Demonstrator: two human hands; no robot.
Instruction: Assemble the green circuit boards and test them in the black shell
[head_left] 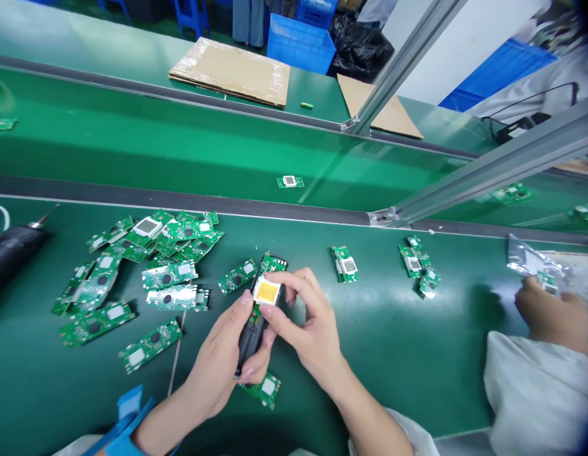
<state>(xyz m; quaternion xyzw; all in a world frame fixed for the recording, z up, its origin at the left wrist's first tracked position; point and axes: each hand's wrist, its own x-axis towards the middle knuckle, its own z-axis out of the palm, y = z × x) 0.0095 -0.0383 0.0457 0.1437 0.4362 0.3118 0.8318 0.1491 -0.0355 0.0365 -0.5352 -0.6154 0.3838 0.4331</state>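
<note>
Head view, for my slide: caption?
Left hand holds long black casing, right hand pinches square yellow panel, near green circuit boards.

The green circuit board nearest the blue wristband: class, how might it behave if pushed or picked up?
The green circuit board looks thin and flat, so would probably slide rather than roll. Straight edges suggest stiffness. Its uncased face could damage easily.

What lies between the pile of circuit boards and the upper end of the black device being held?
In the head view, one loose green circuit board lies on the tabletop between the pile and the device.
</note>
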